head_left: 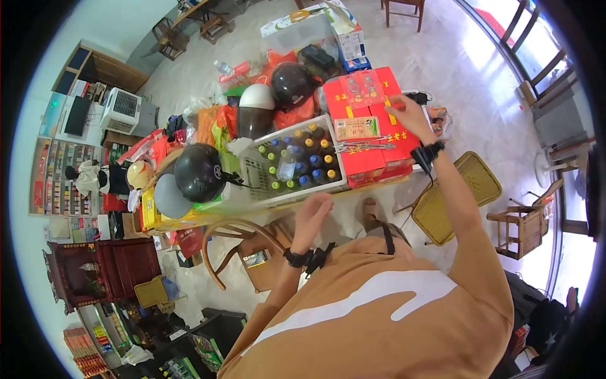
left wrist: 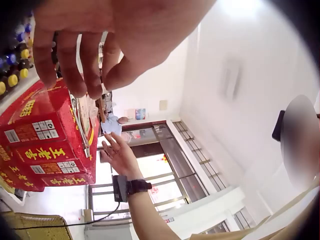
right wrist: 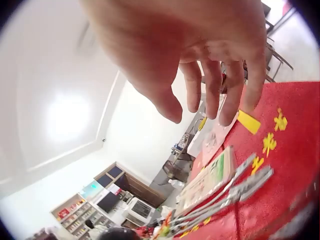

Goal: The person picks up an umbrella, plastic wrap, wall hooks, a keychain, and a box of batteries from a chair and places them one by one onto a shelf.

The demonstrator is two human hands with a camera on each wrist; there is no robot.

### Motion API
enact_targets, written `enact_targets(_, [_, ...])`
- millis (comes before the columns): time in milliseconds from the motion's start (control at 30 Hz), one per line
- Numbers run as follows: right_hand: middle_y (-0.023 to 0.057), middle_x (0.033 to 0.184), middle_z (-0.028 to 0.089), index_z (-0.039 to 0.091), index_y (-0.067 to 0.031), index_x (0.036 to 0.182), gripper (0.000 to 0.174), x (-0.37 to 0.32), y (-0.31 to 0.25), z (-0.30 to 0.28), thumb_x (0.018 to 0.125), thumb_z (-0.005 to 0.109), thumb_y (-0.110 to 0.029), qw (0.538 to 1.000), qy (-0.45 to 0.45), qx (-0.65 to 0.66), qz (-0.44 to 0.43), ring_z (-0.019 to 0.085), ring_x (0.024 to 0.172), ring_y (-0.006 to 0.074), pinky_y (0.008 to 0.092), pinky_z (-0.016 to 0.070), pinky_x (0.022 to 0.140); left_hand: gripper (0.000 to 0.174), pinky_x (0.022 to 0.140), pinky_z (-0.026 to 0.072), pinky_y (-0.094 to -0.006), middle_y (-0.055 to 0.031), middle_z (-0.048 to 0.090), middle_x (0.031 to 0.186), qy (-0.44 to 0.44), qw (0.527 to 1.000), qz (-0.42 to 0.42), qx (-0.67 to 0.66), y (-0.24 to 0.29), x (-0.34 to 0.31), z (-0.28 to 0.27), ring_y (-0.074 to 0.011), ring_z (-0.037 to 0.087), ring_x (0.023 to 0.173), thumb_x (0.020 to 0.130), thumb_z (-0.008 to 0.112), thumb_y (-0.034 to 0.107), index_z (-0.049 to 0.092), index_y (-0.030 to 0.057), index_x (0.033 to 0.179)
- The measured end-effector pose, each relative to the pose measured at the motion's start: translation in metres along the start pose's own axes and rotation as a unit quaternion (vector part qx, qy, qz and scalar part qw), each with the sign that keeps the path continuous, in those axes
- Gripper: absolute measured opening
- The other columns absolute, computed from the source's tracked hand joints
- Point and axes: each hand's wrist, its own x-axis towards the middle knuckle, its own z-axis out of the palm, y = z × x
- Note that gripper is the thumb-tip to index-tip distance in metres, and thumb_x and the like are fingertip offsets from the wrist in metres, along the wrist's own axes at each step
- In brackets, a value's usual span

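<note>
My right hand (head_left: pixel 410 117) reaches over the red cartons (head_left: pixel 369 165), fingers extended above their top, near a small yellow strip (right wrist: pixel 248 122). In the right wrist view the fingers of that hand (right wrist: pixel 215 60) hang down and hold nothing. On the cartons lie a flat printed packet (head_left: pixel 357 129) and thin metal rods (head_left: pixel 363 146). A clear plastic pack (head_left: pixel 363 86) is beyond them. My left hand (head_left: pixel 313 213) hovers in front of the bottle crate's near edge, fingers loosely bent and holding nothing; in the left wrist view the hand (left wrist: pixel 105 45) is at the top.
A white crate (head_left: pixel 270 201) holds several capped bottles (head_left: pixel 311 160) and a clear bottle (head_left: pixel 286 165). Helmets (head_left: pixel 199 172) and bags stand left of and behind it. A wooden chair (head_left: pixel 265 265) and a woven stool (head_left: pixel 456 199) stand near my body. Another person (left wrist: pixel 111 124) appears in the left wrist view.
</note>
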Motion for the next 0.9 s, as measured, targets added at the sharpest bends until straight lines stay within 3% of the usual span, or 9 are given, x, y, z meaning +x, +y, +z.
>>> enact_targets(100, [0.0139, 0.117, 0.066, 0.062, -0.0056, 0.123, 0.054, 0.04, 0.001, 0.013, 0.085, 0.075, -0.042, 0.99, 0.048, -0.119, -0.049, 0.065, 0.106, 0.0302, 0.0409, 0.0524, 0.09, 0.018, 0.085, 0.0495, -0.0263, -0.0014, 0.067, 0.102, -0.023, 0.999, 0.021, -0.012, 0.009, 0.021, 0.012, -0.0107, 0.063, 0.096, 0.099, 0.063, 0.013, 0.063, 0.004, 0.115])
enact_targets(133, [0.0137, 0.123, 0.063, 0.058, -0.0092, 0.127, 0.061, 0.054, 0.007, 0.018, 0.082, 0.075, -0.048, 0.984, 0.044, -0.164, -0.062, 0.06, 0.115, 0.0328, 0.0436, 0.0516, 0.092, 0.016, 0.082, 0.049, -0.0255, -0.0002, 0.066, 0.1, -0.024, 0.999, 0.022, -0.017, 0.01, 0.027, 0.015, -0.0093, 0.062, 0.094, 0.098, 0.065, 0.012, 0.063, 0.0046, 0.112])
enact_targets(267, [0.0161, 0.126, 0.062, 0.06, -0.008, 0.126, 0.064, 0.077, 0.004, 0.029, 0.078, 0.079, -0.046, 0.956, 0.038, -0.291, 0.015, 0.06, 0.117, 0.0322, 0.0412, 0.0513, 0.094, 0.014, 0.08, 0.0484, -0.0244, -0.0007, 0.066, 0.099, -0.029, 0.999, 0.015, 0.014, 0.008, 0.055, 0.017, -0.009, 0.062, 0.09, 0.098, 0.064, 0.006, 0.064, 0.0036, 0.111])
enact_targets(467, [0.0137, 0.115, 0.068, 0.059, -0.0051, 0.129, 0.068, 0.093, 0.011, 0.023, 0.073, 0.083, -0.034, 0.983, -0.024, -0.168, 0.07, 0.067, 0.105, 0.0286, 0.038, 0.0534, 0.088, 0.015, 0.077, 0.0492, -0.0245, -0.0001, 0.067, 0.094, -0.058, 0.997, 0.045, 0.036, 0.008, 0.089, 0.001, -0.0077, 0.062, 0.088, 0.096, 0.066, 0.009, 0.064, 0.003, 0.109])
enact_targets(600, [0.0144, 0.107, 0.071, 0.057, -0.002, 0.133, 0.075, 0.101, 0.024, 0.025, 0.066, 0.085, -0.02, 0.986, -0.015, -0.128, 0.106, 0.069, 0.098, 0.0262, 0.0348, 0.0534, 0.085, 0.014, 0.079, 0.0505, -0.0245, -0.0003, 0.068, 0.096, -0.103, 0.993, 0.043, 0.032, 0.026, 0.115, -0.004, -0.0083, 0.064, 0.087, 0.096, 0.066, 0.007, 0.064, 0.0022, 0.109])
enact_targets(700, [0.0134, 0.103, 0.072, 0.06, 0.0002, 0.129, 0.073, 0.101, 0.034, 0.021, 0.064, 0.085, -0.02, 0.99, -0.004, -0.109, 0.094, 0.069, 0.095, 0.0265, 0.0347, 0.0534, 0.086, 0.013, 0.078, 0.0504, -0.0242, -0.0001, 0.068, 0.096, -0.111, 0.992, 0.057, 0.028, 0.024, 0.126, -0.01, -0.0075, 0.064, 0.087, 0.097, 0.066, 0.008, 0.064, 0.0022, 0.108])
enact_targets(800, [0.0102, 0.101, 0.072, 0.062, 0.0014, 0.127, 0.064, 0.092, 0.043, 0.015, 0.068, 0.083, -0.017, 0.996, 0.013, -0.037, 0.079, 0.069, 0.092, 0.0232, 0.0339, 0.0539, 0.086, 0.013, 0.077, 0.0501, -0.0241, -0.0002, 0.067, 0.095, -0.121, 0.99, 0.057, 0.034, 0.017, 0.134, -0.014, -0.0073, 0.063, 0.086, 0.097, 0.066, 0.007, 0.065, 0.0026, 0.108])
enact_targets(900, [0.0078, 0.104, 0.072, 0.062, 0.0025, 0.125, 0.052, 0.081, 0.054, 0.006, 0.077, 0.078, -0.011, 0.983, -0.031, 0.131, 0.124, 0.069, 0.09, 0.0176, 0.0312, 0.0552, 0.082, 0.014, 0.075, 0.0496, -0.0233, -0.0005, 0.068, 0.098, -0.138, 0.989, 0.033, 0.029, 0.014, 0.134, -0.015, -0.0076, 0.063, 0.087, 0.097, 0.067, 0.008, 0.066, 0.0043, 0.11])
